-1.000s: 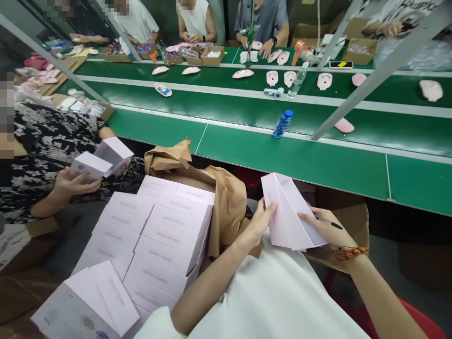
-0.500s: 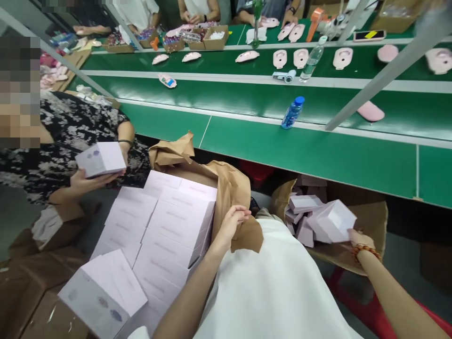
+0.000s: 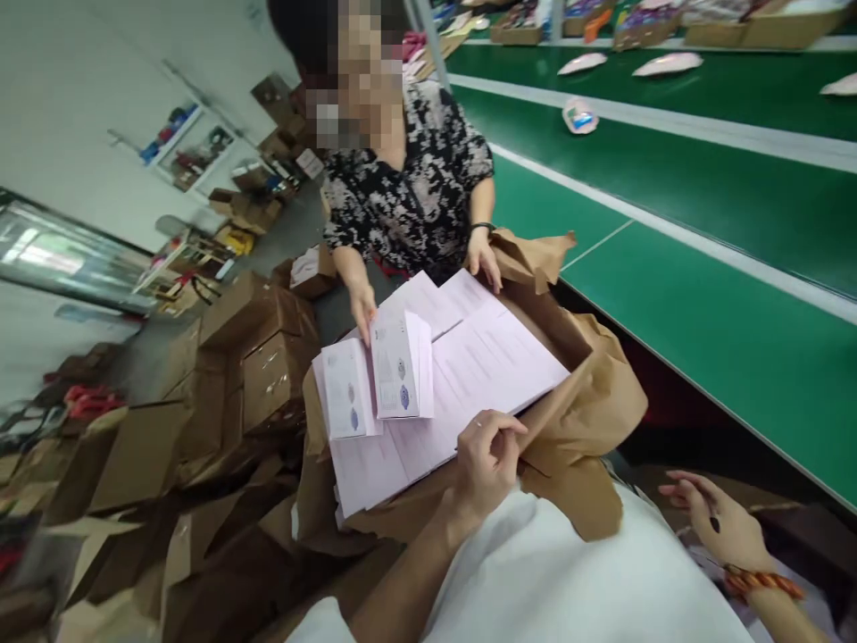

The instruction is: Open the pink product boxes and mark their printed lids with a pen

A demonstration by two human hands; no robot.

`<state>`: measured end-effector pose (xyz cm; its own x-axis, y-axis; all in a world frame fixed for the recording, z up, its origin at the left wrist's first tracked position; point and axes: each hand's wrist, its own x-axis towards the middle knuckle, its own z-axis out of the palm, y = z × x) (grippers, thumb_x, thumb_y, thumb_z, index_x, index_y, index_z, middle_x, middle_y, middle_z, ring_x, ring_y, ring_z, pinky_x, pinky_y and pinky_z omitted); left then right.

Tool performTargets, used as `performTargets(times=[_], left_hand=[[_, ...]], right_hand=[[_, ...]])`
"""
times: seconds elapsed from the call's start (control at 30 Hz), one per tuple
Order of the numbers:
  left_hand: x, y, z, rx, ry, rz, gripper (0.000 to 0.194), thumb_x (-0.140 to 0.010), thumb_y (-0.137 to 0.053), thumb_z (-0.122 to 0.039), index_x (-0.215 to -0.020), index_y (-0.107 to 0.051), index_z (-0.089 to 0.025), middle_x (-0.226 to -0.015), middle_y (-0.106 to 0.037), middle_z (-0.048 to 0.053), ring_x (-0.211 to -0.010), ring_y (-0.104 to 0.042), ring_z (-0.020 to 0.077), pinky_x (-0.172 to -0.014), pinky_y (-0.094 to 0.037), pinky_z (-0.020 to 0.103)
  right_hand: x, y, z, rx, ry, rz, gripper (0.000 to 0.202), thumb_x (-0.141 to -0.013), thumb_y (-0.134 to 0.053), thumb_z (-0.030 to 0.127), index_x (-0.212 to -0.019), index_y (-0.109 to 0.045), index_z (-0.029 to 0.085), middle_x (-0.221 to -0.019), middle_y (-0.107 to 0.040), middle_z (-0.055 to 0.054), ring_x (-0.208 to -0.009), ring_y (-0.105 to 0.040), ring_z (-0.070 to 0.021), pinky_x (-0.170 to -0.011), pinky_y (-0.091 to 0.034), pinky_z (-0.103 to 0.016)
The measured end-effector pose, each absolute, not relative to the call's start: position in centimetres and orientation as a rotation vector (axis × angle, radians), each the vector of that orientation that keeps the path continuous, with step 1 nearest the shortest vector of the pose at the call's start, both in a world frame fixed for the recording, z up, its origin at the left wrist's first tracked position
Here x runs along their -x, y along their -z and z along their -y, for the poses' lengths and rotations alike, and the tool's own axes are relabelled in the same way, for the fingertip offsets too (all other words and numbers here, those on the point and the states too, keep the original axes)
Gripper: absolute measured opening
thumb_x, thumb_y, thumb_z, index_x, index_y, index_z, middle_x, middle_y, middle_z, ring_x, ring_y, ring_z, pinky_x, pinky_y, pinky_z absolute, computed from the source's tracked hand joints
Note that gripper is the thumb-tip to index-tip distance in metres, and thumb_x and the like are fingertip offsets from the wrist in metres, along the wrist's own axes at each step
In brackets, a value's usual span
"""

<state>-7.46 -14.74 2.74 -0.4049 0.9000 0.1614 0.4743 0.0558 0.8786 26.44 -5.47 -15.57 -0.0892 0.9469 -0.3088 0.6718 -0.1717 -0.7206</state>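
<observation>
My left hand [image 3: 487, 455] is over the near edge of a paper-lined carton [image 3: 312, 393], its fingers loosely bent, thumb and index apart, nothing visible in them. Inside the carton, pale pink-white boxes [image 3: 478, 362] lie packed in rows. My right hand [image 3: 719, 518], with a beaded bracelet, hovers at the lower right, fingers spread and holding nothing. Pale boxes [image 3: 810, 545] show dimly below it. Across the carton, a co-worker's hand [image 3: 362, 311] touches a printed box [image 3: 402, 375] standing on the pack beside another printed box [image 3: 346, 393]. The co-worker's other hand [image 3: 486, 259] rests at the far edge.
Brown wrapping paper [image 3: 582, 411] bulges along the carton's right side. A green workbench [image 3: 669, 286] runs along the right, with pink parts [image 3: 582, 116] on its upper levels. Several brown cartons [image 3: 271, 366] and flattened cardboard crowd the floor at left.
My view has swung left. My right hand has let go of the pale box it held. The co-worker's box now stands on the packed rows. My left hand's fingers have bent more.
</observation>
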Motion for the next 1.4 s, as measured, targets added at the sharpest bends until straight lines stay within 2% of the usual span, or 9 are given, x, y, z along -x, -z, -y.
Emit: performTargets(times=[0.17,0.33,0.6,0.73,0.9,1.03,1.17,1.3,1.4], left_hand=[[12.8,-2.3,18.5,-1.404,-1.537,-2.336,0.02,-0.111,-0.068,-0.023,-0.125,-0.082,-0.026,-0.114,-0.089,0.012,-0.109,-0.083,0.0311,-0.1,-0.068,0.047],[16.3,-2.2,17.3,-0.913,-0.857,-2.951,0.098,-0.098,-0.085,-0.038,-0.184,-0.044,-0.014,-0.186,-0.055,0.033,-0.172,-0.055,0.055,-0.14,-0.048,0.077],[17.0,-3.1,13.9,-0.668,-0.524,-2.919,0.122,-0.086,-0.099,-0.034,-0.187,-0.034,-0.011,-0.185,-0.048,0.041,-0.166,-0.06,0.0612,-0.138,-0.044,0.081],[14.9,-3.3,13.9,-0.713,-0.828,-2.774,0.128,-0.085,-0.098,-0.032,-0.189,-0.026,-0.014,-0.169,-0.066,0.035,-0.16,-0.068,0.0546,-0.135,-0.053,0.075],[8.6,-4.7,14.0,-1.129,-1.208,-2.462,0.138,-0.085,-0.105,-0.052,-0.193,-0.023,-0.022,-0.175,-0.061,0.03,-0.167,-0.063,0.0522,-0.134,-0.059,0.073],[6.8,-6.6,13.2,-1.017,-1.375,-1.911,0.129,-0.081,-0.109,-0.062,-0.185,-0.041,-0.031,-0.174,-0.064,0.024,-0.164,-0.065,0.0498,-0.132,-0.062,0.072],[7.1,-7.2,11.3,-0.598,-1.312,-1.268,0.099,-0.075,-0.112,-0.066,-0.154,-0.067,-0.027,-0.152,-0.081,0.019,-0.148,-0.076,0.0502,-0.122,-0.066,0.071],[5.4,-7.5,9.7,-0.362,-1.345,-1.16,0.085,-0.071,-0.114,-0.066,-0.132,-0.073,-0.023,-0.137,-0.087,0.017,-0.136,-0.081,0.0493,-0.111,-0.069,0.064],[3.8,-8.4,8.7,-0.338,-1.36,-1.199,0.081,-0.077,-0.112,-0.061,-0.137,-0.073,-0.024,-0.142,-0.087,0.017,-0.139,-0.08,0.0468,-0.111,-0.069,0.06]], right_hand=[[-22.3,12.7,2.5,1.678,-1.254,1.818,0.061,-0.087,-0.061,0.09,-0.095,-0.082,0.033,-0.073,-0.083,-0.012,-0.068,-0.086,-0.0395,-0.062,-0.069,-0.049],[-17.0,8.8,2.3,1.408,-1.357,1.881,0.063,-0.096,-0.067,0.084,-0.101,-0.087,0.025,-0.072,-0.079,-0.008,-0.061,-0.077,-0.0266,-0.065,-0.068,-0.039],[-9.3,3.9,3.2,1.045,-1.591,1.936,0.075,-0.11,-0.058,0.094,-0.106,-0.089,0.025,-0.079,-0.08,-0.007,-0.074,-0.079,-0.0258,-0.076,-0.07,-0.037],[-6.4,2.1,4.0,1.007,-1.689,1.841,0.073,-0.112,-0.06,0.091,-0.136,-0.087,0.027,-0.123,-0.093,-0.013,-0.106,-0.091,-0.0321,-0.099,-0.076,-0.046],[-5.5,-1.3,3.3,0.992,-1.881,1.427,0.105,-0.093,-0.093,0.084,-0.178,-0.064,0.03,-0.177,-0.072,-0.02,-0.152,-0.08,-0.0449,-0.121,-0.073,-0.064],[-9.3,-3.7,2.2,1.035,-1.805,1.252,0.09,-0.093,-0.1,0.071,-0.169,-0.073,0.032,-0.162,-0.083,-0.014,-0.146,-0.082,-0.0425,-0.123,-0.072,-0.062],[-13.3,-5.5,2.9,0.988,-1.822,1.379,0.076,-0.094,-0.097,0.075,-0.155,-0.082,0.031,-0.143,-0.09,-0.013,-0.118,-0.089,-0.0379,-0.093,-0.078,-0.051],[-13.9,-7.9,4.1,1.306,-1.0,1.235,0.048,-0.112,-0.078,0.076,-0.122,-0.09,0.03,-0.11,-0.087,-0.008,-0.09,-0.079,-0.026,-0.076,-0.065,-0.041],[-13.7,-9.7,4.8,1.242,-0.728,1.028,0.063,-0.124,-0.052,0.072,-0.103,-0.093,0.03,-0.078,-0.068,-0.005,-0.07,-0.061,-0.0238,-0.064,-0.05,-0.042]])
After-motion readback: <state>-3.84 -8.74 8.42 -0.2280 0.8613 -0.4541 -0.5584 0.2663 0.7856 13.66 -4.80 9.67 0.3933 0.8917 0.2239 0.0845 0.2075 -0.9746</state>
